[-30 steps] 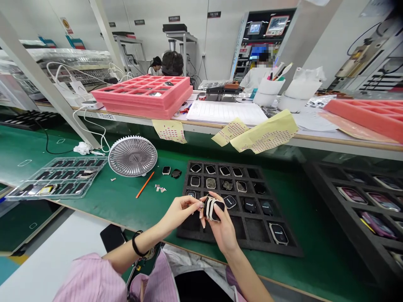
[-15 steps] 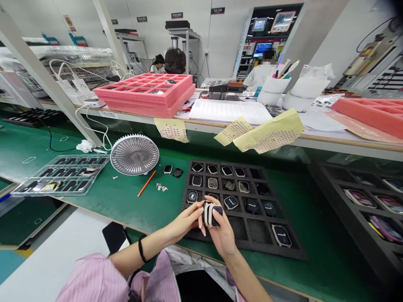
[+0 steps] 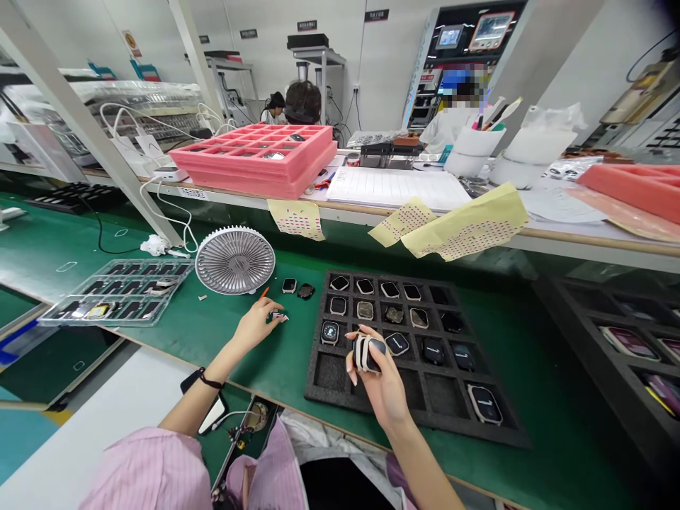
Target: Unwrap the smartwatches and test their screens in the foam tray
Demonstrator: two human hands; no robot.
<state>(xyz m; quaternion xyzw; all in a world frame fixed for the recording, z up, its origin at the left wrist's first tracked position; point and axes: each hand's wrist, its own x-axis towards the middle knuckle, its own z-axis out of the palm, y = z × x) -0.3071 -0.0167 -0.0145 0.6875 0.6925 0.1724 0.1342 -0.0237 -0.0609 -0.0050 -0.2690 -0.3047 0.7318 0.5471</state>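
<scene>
Stacked pale-rimmed watches [image 3: 366, 356], tilted, above the black tray [image 3: 330, 395]

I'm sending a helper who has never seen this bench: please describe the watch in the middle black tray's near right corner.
On the green table, find the black tray beneath the right hand. Go to its row nearest the person, right-hand end: there lies the watch, pale-framed with a dark screen. It is the only watch visible in that row.

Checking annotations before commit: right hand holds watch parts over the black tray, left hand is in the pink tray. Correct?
No, the left hand is at the small pieces on the green bench, per the head view. The right hand does hold watch parts over the black tray.
</scene>
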